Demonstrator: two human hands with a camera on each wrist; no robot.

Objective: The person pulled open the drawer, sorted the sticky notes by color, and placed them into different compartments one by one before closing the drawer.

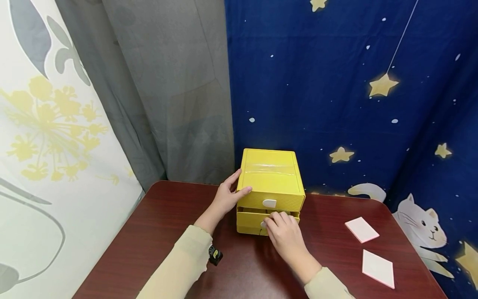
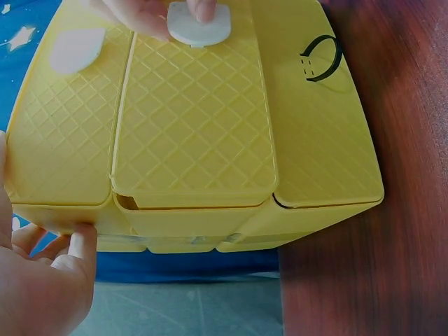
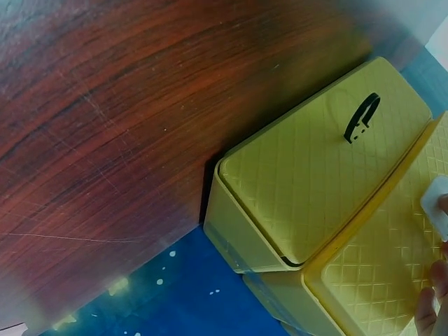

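Note:
A yellow drawer box [image 1: 272, 166] stands near the table's back edge, with its fronts quilted. My left hand [image 1: 225, 198] rests on its upper left corner, thumb across the top front edge and fingers along the side. My right hand [image 1: 285, 237] pinches the white pull tab [image 2: 197, 31] of the middle drawer [image 2: 199, 133]. That drawer sticks out a little, leaving a narrow gap above it. The top drawer has its own white tab [image 1: 269, 203]. On the bottom drawer [image 3: 308, 182], a black loop [image 2: 339, 59] serves as a pull. What lies inside is hidden.
Two white square pads [image 1: 362, 229] with pink edges lie on the right of the dark red wooden table [image 1: 164, 249]. Behind the box hang a grey curtain [image 1: 179, 104] and a blue star-patterned one [image 1: 298, 104]. A small black device sits at my left wrist.

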